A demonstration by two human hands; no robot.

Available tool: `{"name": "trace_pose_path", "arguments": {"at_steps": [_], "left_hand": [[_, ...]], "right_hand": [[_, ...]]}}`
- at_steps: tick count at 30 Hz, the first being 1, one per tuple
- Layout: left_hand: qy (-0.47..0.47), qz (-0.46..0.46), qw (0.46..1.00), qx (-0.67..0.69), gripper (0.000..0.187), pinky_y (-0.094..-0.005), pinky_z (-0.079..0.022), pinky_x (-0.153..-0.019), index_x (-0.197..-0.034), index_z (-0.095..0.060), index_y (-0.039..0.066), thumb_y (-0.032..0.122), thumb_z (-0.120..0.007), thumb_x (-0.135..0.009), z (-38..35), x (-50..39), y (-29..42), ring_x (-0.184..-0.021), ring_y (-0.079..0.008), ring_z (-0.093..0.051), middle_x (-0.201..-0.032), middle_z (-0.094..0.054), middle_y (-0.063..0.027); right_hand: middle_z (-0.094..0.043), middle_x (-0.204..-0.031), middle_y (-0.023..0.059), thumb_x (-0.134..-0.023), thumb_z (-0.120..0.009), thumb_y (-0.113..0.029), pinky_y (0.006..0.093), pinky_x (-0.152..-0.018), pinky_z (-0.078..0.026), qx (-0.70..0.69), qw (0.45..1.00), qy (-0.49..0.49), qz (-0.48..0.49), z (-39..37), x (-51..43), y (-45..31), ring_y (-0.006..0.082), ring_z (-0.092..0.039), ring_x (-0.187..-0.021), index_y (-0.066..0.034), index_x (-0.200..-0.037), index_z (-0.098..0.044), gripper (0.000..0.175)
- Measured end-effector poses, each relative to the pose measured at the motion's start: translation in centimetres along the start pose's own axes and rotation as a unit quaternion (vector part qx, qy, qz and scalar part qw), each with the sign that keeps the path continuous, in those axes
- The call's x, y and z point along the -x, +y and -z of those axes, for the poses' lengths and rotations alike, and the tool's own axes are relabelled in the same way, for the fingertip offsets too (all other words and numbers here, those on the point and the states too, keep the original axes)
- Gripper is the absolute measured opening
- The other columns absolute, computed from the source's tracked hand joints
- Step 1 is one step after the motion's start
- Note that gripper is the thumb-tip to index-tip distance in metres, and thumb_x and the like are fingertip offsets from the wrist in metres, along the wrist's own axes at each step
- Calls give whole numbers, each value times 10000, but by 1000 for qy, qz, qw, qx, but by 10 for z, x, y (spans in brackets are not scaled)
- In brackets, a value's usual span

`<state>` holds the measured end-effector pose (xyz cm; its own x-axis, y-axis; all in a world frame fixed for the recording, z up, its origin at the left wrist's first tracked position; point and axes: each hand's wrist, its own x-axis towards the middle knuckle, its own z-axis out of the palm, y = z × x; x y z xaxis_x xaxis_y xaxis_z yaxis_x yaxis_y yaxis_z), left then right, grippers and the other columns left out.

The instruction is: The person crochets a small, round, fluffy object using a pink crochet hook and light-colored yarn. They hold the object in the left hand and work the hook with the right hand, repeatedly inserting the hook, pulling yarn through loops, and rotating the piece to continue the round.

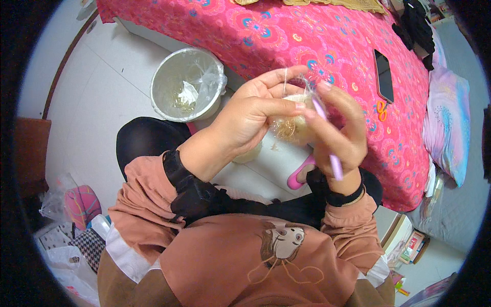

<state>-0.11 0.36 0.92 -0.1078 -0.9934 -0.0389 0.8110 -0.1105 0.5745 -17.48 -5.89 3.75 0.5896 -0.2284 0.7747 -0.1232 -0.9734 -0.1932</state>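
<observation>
In front of me, above the lap, my left hand (255,111) pinches a small cream-coloured piece of yarn work (297,100) between thumb and fingers. A pale strand runs up over its raised index finger. My right hand (339,130), partly blurred, holds a purple-handled crochet hook (335,163) that slants up across the palm; its tip lies near the piece and is not clear. Loose golden, fuzzy threads (287,130) hang under the piece, between the hands. The fingers hide part of the work.
A white bin with a clear liner (159,65) stands on the floor beyond my left hand. On the pink patterned cloth (356,34) at the right lie a phone (384,75) and orange-handled scissors (381,111). Bags and a pink ball (82,205) are at the lower left.
</observation>
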Motion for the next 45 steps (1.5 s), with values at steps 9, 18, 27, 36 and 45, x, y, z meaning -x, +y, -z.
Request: {"name": "trace_pose_path", "arguments": {"at_steps": [9, 18, 27, 36, 45], "left_hand": [[-61, 22, 998, 15, 617, -287, -553, -862, -1404, -454, -14, -94, -626, -816, 2, 3, 11, -948, -162, -670, -1050, -650, -72], [-13, -66, 993, -94, 622, -270, -539, -866, -1429, -433, -1, -85, -628, -844, 2, 3, -1, -947, -136, -658, -1057, -651, -66], [-65, -13, 998, 20, 711, -356, -531, -950, -1489, -345, 1, -72, -604, -831, 8, 0, 6, -1063, -227, -657, -1186, -627, -134], [-22, -62, 996, -54, 680, -259, -523, -881, -1460, -412, 18, -83, -661, -834, 3, 1, -3, -977, -129, -639, -1055, -631, -51], [14, -59, 995, -75, 761, -286, -539, -901, -1465, -382, 32, -98, -703, -787, 6, -2, -11, -984, -137, -639, -1050, -607, -33]], "right_hand": [[-676, -848, 186, -978, -534, -61, 343, -670, -565, -424, 809, 198, -356, 19, 1, 2, 246, -679, -715, 24, -1066, -573, 128], [-697, -1027, 148, -877, -656, 25, 336, -768, -567, -112, 979, 72, -157, -17, 6, -4, 251, -685, -893, 0, -1018, -683, 146], [-701, -885, 162, -978, -553, -65, 339, -718, -568, -290, 890, 167, -310, 10, 4, 5, 263, -701, -784, 24, -1053, -628, 139], [-700, -894, 148, -1008, -530, -107, 291, -658, -547, -405, 771, 196, -451, -16, 9, 1, 200, -687, -763, 17, -1100, -604, 171], [-687, -1099, 176, -900, -613, 35, 352, -877, -524, -255, 939, 105, -204, -22, 11, 8, 276, -669, -987, -2, -1052, -693, 176]]}}
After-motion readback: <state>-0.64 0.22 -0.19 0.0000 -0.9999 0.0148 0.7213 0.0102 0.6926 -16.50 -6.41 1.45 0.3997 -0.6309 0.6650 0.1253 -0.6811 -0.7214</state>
